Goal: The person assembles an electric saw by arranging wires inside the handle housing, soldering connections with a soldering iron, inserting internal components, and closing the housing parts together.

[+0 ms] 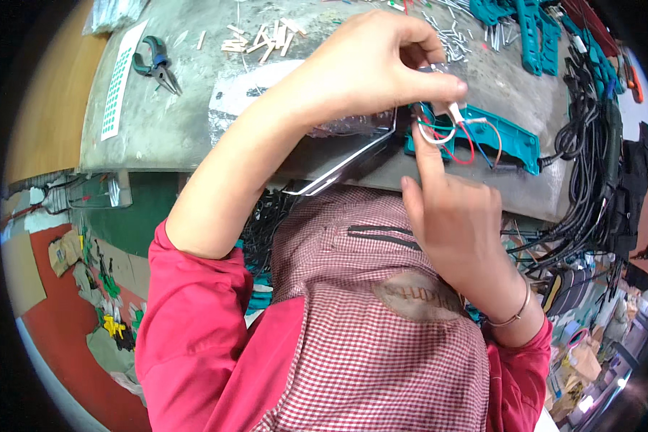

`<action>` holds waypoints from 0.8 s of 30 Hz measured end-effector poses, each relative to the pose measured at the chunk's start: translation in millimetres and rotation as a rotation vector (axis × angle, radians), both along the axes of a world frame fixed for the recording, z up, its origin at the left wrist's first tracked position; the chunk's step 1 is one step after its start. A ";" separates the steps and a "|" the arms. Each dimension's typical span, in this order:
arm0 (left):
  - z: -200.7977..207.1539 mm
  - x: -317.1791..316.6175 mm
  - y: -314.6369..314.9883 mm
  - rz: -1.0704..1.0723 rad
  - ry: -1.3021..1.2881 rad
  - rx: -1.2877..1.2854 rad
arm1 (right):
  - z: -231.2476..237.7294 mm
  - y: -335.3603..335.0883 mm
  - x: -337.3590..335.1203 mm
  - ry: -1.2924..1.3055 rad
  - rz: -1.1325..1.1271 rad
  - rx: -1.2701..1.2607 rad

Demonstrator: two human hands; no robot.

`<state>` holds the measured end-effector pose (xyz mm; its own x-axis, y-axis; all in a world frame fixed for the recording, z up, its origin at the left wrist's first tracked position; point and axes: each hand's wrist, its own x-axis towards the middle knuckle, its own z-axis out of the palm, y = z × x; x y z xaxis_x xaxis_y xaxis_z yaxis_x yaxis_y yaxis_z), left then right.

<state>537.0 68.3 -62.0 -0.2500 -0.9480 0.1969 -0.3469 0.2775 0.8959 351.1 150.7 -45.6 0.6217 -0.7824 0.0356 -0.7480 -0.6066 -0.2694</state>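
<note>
My left hand (371, 68) reaches over the bench with thumb and fingers pinched on a small white connector (451, 110), which is partly hidden by the thumb. Red, white, blue and brown wires (471, 146) loop down from it. Below the wires lies a long teal plastic housing (515, 140) with open compartments. My right hand (457, 219), slightly blurred, stretches its index finger up to the white wire loop at the housing's left end. Its thumb stands apart, and nothing shows in its grip.
Pliers (157, 66) and a white strip with teal dots (126, 79) lie at the left. Pale short sticks (266, 39) and metal pins (450, 36) are scattered at the back. Teal housings (533, 36) stand far right, beside bundled black cables (579, 122). Clear plastic bags (241, 93) lie beneath my left forearm.
</note>
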 end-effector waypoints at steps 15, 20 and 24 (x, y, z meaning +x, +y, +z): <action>16.3 0.3 1.4 -0.053 0.084 0.189 | -0.5 7.0 7.1 -0.031 -0.264 0.102; 23.3 2.1 6.5 -0.030 -0.003 0.226 | 12.6 -17.5 1.1 -0.574 -0.322 0.740; 17.8 1.6 4.4 -0.040 0.009 0.175 | 12.3 -12.5 0.6 -0.715 -0.369 0.923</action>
